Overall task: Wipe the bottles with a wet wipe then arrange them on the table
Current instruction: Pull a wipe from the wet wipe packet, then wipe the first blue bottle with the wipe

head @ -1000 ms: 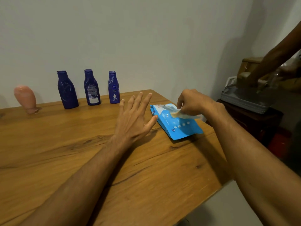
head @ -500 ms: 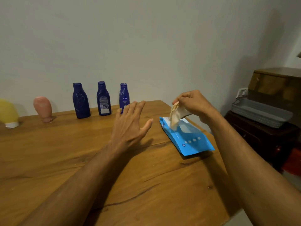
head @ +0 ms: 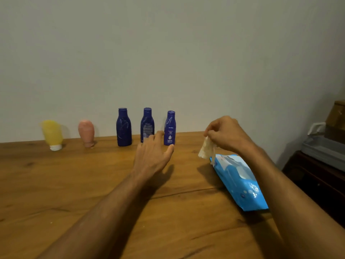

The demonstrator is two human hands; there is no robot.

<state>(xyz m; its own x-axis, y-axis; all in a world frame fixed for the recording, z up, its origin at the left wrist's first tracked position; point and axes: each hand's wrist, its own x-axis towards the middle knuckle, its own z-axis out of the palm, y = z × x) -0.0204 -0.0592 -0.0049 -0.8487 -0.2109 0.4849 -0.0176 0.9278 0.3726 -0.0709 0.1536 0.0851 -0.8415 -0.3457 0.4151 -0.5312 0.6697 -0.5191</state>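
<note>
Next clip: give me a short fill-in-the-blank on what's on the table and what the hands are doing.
____ dark blue plastic bottles stand upright near the wall.
The right hand pinches a crumpled white wet wipe by the far end of the light blue plastic wipe pack; the open left hand holds ____.
The yellow squeeze tube stands on its ____ cap.
Missing words: three; nothing; white.

A grey tray [head: 321, 153] sits on a dark cabinet [head: 308, 181] (far right), a brown box [head: 336, 114] behind it.
</note>
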